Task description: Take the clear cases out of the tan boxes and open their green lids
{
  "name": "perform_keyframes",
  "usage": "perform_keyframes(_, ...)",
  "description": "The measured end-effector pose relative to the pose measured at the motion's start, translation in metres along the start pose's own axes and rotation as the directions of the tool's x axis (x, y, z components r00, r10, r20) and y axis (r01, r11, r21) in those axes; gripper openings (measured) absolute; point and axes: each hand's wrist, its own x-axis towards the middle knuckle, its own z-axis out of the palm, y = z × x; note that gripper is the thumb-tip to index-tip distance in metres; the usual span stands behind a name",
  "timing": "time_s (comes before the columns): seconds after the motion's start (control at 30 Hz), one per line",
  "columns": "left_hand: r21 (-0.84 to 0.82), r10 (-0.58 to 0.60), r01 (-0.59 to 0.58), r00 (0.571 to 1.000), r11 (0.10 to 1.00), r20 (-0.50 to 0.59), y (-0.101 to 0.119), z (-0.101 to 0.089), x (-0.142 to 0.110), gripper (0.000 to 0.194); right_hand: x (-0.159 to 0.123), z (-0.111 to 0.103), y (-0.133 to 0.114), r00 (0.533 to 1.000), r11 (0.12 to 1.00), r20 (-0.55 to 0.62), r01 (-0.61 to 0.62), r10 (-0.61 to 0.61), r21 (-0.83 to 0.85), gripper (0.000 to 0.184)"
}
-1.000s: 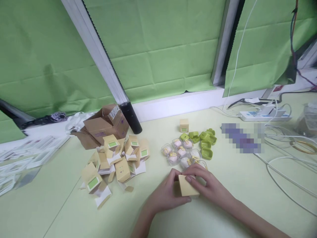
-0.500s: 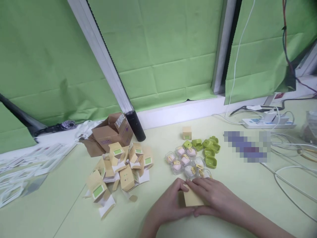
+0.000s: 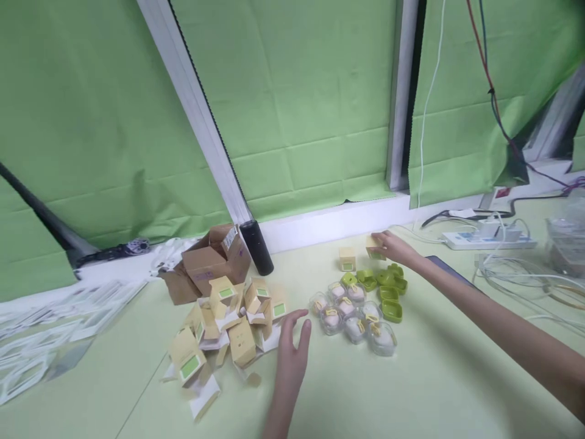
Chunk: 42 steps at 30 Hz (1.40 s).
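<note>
My right hand (image 3: 392, 245) is stretched far out, its fingers closed on a small tan cardboard box (image 3: 375, 255) with a green label. A similar closed box (image 3: 347, 260) stands just left of it. My left hand (image 3: 293, 352) is over the near table, thumb and fingers apart, holding nothing. It is nearest to a heap of opened tan boxes (image 3: 242, 342) with their flaps out. Between the hands lie several clear rounded cases (image 3: 382, 339) with pale contents and yellow loops. Small green tubs (image 3: 390, 310) sit behind them.
A brown carton (image 3: 208, 265) and a black cylinder (image 3: 256, 247) stand at the back left. Flat white frames (image 3: 41, 332) lie far left. On the right are a white power strip (image 3: 489, 239), loose cables (image 3: 516, 277) and a dark flat object (image 3: 450, 270).
Both hands were together around a tan box at the near table. Now my right hand has carried a box to the back, and my left hand has come away, opened, and moved left.
</note>
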Motion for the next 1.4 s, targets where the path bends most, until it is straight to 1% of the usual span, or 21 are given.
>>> perform_keyframes(0.1,0.048,-0.012,0.013,1.000,0.999,-0.014,-0.010,0.003,0.001,0.025,0.004,0.016,0.002,0.998,0.999,0.043,0.037,-0.036,-0.011,0.026)
perform_keyframes(0.2,0.127,-0.017,0.014,1.000,0.992,0.016,-0.011,0.016,-0.002,0.030,-0.012,0.022,-0.011,0.993,0.993,0.009,0.115,-0.115,0.000,0.027)
perform_keyframes(0.3,0.349,-0.056,0.029,0.996,0.937,0.067,-0.009,0.033,-0.005,0.051,-0.045,0.023,-0.039,0.969,0.967,-0.016,0.248,-0.248,0.056,0.024)
perform_keyframes(0.37,0.449,-0.058,0.001,0.992,0.893,0.113,-0.011,0.042,-0.006,0.055,-0.074,0.023,-0.062,0.938,0.932,-0.004,0.345,-0.347,0.115,0.022)
perform_keyframes(0.43,0.435,-0.035,-0.032,0.989,0.900,0.144,-0.014,0.047,-0.007,0.047,-0.102,0.024,-0.083,0.905,0.892,0.011,0.418,-0.426,0.170,0.019)
perform_keyframes(0.53,0.354,-0.009,-0.049,0.987,0.934,0.161,-0.019,0.047,-0.009,0.039,-0.135,0.021,-0.104,0.882,0.851,0.008,0.452,-0.471,0.268,0.018)
perform_keyframes(0.6,0.300,0.005,-0.062,0.982,0.952,0.188,-0.022,0.046,-0.010,0.037,-0.150,0.019,-0.112,0.893,0.795,0.002,0.399,-0.450,0.458,0.019)
perform_keyframes(0.67,0.252,0.016,-0.073,0.975,0.965,0.220,-0.023,0.044,-0.012,0.028,-0.161,0.019,-0.117,0.923,0.700,0.026,0.273,-0.385,0.660,0.018)
perform_keyframes(0.73,0.217,0.015,-0.069,0.970,0.974,0.242,-0.023,0.040,-0.015,0.021,-0.172,0.025,-0.122,0.956,0.567,0.124,0.051,-0.267,0.822,0.017)
perform_keyframes(0.77,0.197,0.004,-0.053,0.971,0.979,0.239,-0.022,0.038,-0.016,0.024,-0.178,0.029,-0.124,0.958,0.465,0.212,-0.100,-0.195,0.880,0.019)
perform_keyframes(0.8,0.174,-0.010,-0.030,0.975,0.984,0.223,-0.020,0.035,-0.017,0.030,-0.184,0.035,-0.127,0.940,0.334,0.317,-0.261,-0.125,0.906,0.022)
perform_keyframes(0.83,0.149,-0.020,-0.011,0.979,0.989,0.204,-0.016,0.032,-0.018,0.038,-0.191,0.040,-0.130,0.902,0.180,0.427,-0.410,-0.066,0.894,0.026)
perform_keyframes(0.9,0.111,-0.010,-0.011,0.983,0.994,0.185,-0.005,0.023,-0.020,0.049,-0.202,0.049,-0.137,0.784,-0.133,0.620,-0.613,0.016,0.779,0.035)
perform_keyframes(0.97,0.112,0.061,-0.094,0.961,0.989,0.268,0.010,0.014,-0.020,0.048,-0.208,0.052,-0.144,0.671,-0.370,0.741,-0.680,0.035,0.633,0.035)
perform_keyframes(1.0,0.105,0.096,-0.140,0.934,0.984,0.345,0.019,0.011,-0.020,0.051,-0.210,0.051,-0.146,0.633,-0.452,0.774,-0.683,0.025,0.574,0.031)
perform_keyframes(1.03,0.085,0.122,-0.177,0.887,0.980,0.445,0.027,0.008,-0.021,0.056,-0.210,0.049,-0.147,0.613,-0.510,0.790,-0.680,0.000,0.527,0.026)
perform_keyframes(1.13,0.000,0.156,-0.211,0.726,0.978,0.669,0.047,0.006,-0.025,0.071,-0.208,0.040,-0.149,0.605,-0.567,0.790,-0.687,-0.100,0.455,0.016)
perform_keyframes(1.2,-0.035,0.169,-0.209,0.669,0.977,0.724,0.053,0.007,-0.028,0.076,-0.207,0.036,-0.149,0.586,-0.547,0.792,-0.725,-0.171,0.419,0.020)
perform_keyframes(1.23,-0.046,0.178,-0.211,0.663,0.976,0.727,0.053,0.008,-0.030,0.077,-0.207,0.034,-0.150,0.571,-0.535,0.794,-0.746,-0.208,0.396,0.022)
perform_keyframes(1.3,-0.067,0.207,-0.227,0.680,0.972,0.703,0.053,0.007,-0.031,0.076,-0.209,0.032,-0.152,0.555,-0.523,0.791,-0.768,-0.256,0.370,0.023)
perform_keyframes(1.4,-0.110,0.276,-0.265,0.750,0.958,0.601,0.045,0.005,-0.028,0.069,-0.212,0.027,-0.150,0.545,-0.511,0.796,-0.779,-0.263,0.364,0.016)
